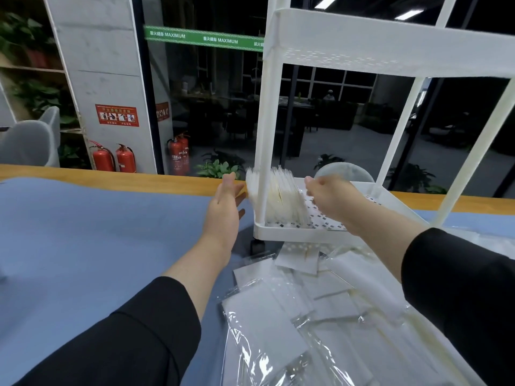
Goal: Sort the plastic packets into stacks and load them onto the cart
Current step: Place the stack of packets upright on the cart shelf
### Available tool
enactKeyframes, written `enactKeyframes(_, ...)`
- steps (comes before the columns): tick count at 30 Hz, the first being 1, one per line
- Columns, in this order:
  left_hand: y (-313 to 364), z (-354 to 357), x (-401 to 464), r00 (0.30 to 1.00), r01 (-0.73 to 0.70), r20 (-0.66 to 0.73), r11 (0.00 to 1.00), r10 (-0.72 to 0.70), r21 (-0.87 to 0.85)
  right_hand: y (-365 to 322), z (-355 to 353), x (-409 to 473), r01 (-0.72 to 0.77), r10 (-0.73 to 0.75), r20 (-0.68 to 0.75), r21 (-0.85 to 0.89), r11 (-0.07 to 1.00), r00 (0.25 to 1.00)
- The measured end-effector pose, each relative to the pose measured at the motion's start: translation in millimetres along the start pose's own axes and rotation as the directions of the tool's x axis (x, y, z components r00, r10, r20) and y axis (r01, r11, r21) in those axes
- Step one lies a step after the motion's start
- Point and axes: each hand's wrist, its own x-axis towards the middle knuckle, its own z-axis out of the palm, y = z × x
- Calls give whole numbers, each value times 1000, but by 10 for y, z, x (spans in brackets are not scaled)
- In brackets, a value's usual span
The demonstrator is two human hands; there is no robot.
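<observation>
A stack of clear plastic packets (281, 196) stands on edge in the lower tray (295, 232) of a white cart, at its left end behind the cart's post. My left hand (227, 201) is outside the tray to the left of the stack, fingers straight, close to the packets. My right hand (324, 195) is inside the tray on the stack's right side, fingers bent toward it; whether it touches the packets I cannot tell. A loose pile of packets (301, 305) lies on the blue table cover (97, 246) in front of the cart.
The cart's upper tray (390, 48) hangs overhead, with posts at left (264, 121) and right (479, 151). The table's wooden far edge (111, 176) runs behind. Beyond are a glass wall, fire extinguishers (114, 158) and grey chairs (30, 143).
</observation>
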Motion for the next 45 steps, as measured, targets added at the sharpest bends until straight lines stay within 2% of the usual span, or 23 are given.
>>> enactKeyframes(2, -5, -19, 0, 998, -34, -47, 999, 34, 13, -32, -60, -92, 105, -118, -92, -138, 985, 989)
enactKeyframes(5, 35, -39, -39, 985, -84, -143, 993, 95, 81, -52, -184, -246, 104, -128, -199, -127, 986, 972)
enactKeyframes(6, 67, -43, -68, 979, -94, -172, 991, 109, 93, -54, -237, -317, 122, -137, -193, -88, 989, 972)
enactKeyframes(12, 328, -115, -386, 945, -96, -296, 983, 139, 156, 98, -488, -1097, 301, -318, -104, -147, 942, 942)
enactKeyframes(15, 454, -124, -705, 938, -119, -291, 964, 187, 237, 237, -581, -1508, 298, -305, -28, -146, 943, 952)
enactKeyframes(17, 500, -116, -972, 939, -108, -297, 968, 175, 229, 339, -607, -1743, 290, -288, 41, -160, 943, 957)
enactKeyframes(19, 543, -81, -1229, 960, -74, -244, 965, 137, 250, 399, -605, -1926, 301, -286, 101, -189, 935, 953)
enactKeyframes(22, 527, -17, -1511, 1000, -5, -18, 903, 14, 429, 476, -514, -2117, 352, -299, 223, -263, 898, 928)
enactKeyframes(24, 434, -13, -1694, 987, -46, 150, 776, -63, 629, 517, -420, -2206, 398, -311, 314, -264, 879, 897)
enactKeyframes(26, 318, -88, -1818, 966, -146, 244, 591, -90, 794, 562, -328, -2235, 421, -304, 391, -262, 868, 869)
enactKeyframes(28, 278, -196, -1901, 934, -249, 336, 455, -121, 855, 589, -272, -2239, 468, -301, 454, -317, 825, 839)
enactKeyframes(30, 298, -278, -1915, 882, -304, 406, 368, -240, 879, 610, -268, -2239, 500, -302, 488, -348, 793, 819)
enactKeyframes(32, 323, -308, -1904, 846, -332, 426, 310, -321, 891, 644, -289, -2253, 527, -298, 523, -369, 766, 799)
enactKeyframes(34, 334, -301, -1893, 830, -366, 450, 286, -330, 885, 685, -305, -2258, 556, -280, 577, -381, 738, 767)
enactKeyframes(36, 307, -313, -1885, 826, -386, 463, 274, -322, 881, 659, -307, -2289, 559, -258, 589, -412, 720, 766)
enactKeyframes(38, 269, -350, -1862, 836, -386, 455, 260, -308, 885, 621, -292, -2319, 522, -258, 526, -446, 727, 810)
enactKeyframes(40, 246, -379, -1824, 858, -367, 433, 259, -277, 893, 598, -278, -2317, 497, -319, 426, -416, 762, 846)
enactKeyframes(42, 272, -371, -1815, 880, -346, 407, 258, -245, 902, 600, -273, -2297, 493, -367, 359, -382, 782, 858)
enactKeyframes(45, 332, -333, -1855, 881, -376, 417, 204, -223, 904, 607, -270, -2279, 497, -399, 313, -365, 787, 862)
